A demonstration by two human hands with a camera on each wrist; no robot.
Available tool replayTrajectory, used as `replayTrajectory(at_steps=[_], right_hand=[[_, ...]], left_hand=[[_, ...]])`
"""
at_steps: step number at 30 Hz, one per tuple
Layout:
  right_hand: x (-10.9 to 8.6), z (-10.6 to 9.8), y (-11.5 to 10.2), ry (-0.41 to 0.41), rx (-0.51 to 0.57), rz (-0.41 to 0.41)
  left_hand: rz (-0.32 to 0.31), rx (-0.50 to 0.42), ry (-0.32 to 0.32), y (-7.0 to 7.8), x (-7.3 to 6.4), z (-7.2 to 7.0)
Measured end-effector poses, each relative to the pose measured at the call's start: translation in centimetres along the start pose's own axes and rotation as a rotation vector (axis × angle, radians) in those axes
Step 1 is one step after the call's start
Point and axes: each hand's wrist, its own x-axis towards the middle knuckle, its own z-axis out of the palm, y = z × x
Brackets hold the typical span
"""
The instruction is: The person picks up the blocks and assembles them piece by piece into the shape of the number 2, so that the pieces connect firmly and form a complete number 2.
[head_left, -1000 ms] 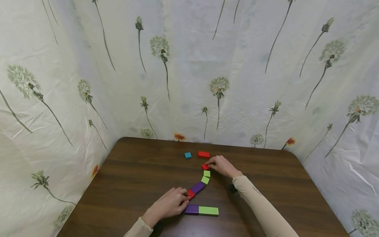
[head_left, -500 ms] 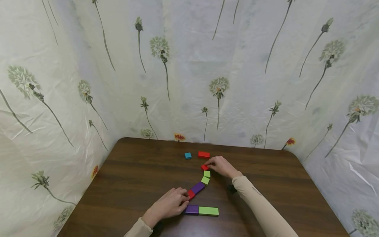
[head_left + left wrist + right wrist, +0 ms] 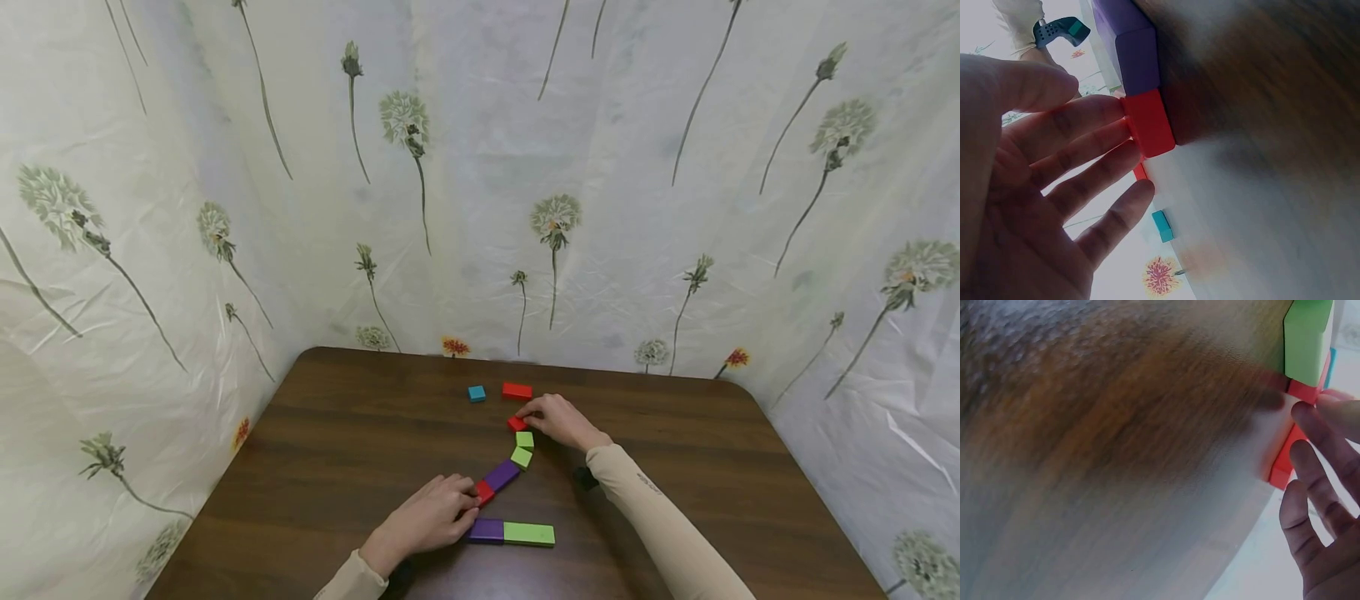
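My left hand (image 3: 431, 512) touches a small red block (image 3: 485, 492) with its fingertips. In the left wrist view the fingers reach loosely to that block (image 3: 1150, 124), and the thumb stands apart from it. A purple block (image 3: 502, 476) adjoins its far end, followed by two small light green blocks (image 3: 521, 457) in a curving line. Farther back, my right hand (image 3: 557, 419) pinches another small red block (image 3: 515, 423) just beyond the farther green one. The right wrist view shows this red block (image 3: 1302, 390) partly hidden behind a green block and the fingers.
A purple block (image 3: 487, 531) and a long light green block (image 3: 528, 534) lie end to end nearest the body. Toward the back edge of the wooden table (image 3: 360, 442) lie a long red block (image 3: 517, 390) and a small blue block (image 3: 476, 393). Flower-patterned curtains surround the table.
My right hand has shifted slightly left with the small red block in its fingers. The left hand and the other blocks have stayed in place.
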Motion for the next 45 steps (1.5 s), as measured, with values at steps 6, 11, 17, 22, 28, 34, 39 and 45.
replayTrajectory(at_steps=[6,11,17,22,28,34,39,45], right_hand=[[0.09,0.1,0.05,0.003,0.0,-0.002],[0.16,0.16,0.15,0.001,0.002,-0.005],[0.25,0.24,0.24,0.006,0.01,-0.017],[-0.03,0.39,0.15,0.014,0.025,0.004],[-0.35,0.55,0.21,0.038,0.071,0.062],[-0.24,0.22,0.21,0.055,0.079,0.095],[-0.37,-0.06,0.12,0.061,0.094,0.097],[-0.57,-0.01,0.39,0.077,0.087,0.086]], left_hand=[[-0.003,0.003,-0.007,-0.05,0.03,0.01],[-0.001,0.001,-0.012,-0.08,0.04,0.01],[-0.004,0.001,-0.013,-0.11,0.1,-0.08],[0.005,0.002,-0.005,0.02,0.03,-0.1],[0.012,0.01,0.0,0.03,-0.02,0.03],[0.004,0.015,0.005,-0.18,0.15,0.12],[0.0,0.018,0.004,-0.19,0.26,0.04],[0.002,0.016,0.001,-0.07,0.28,-0.07]])
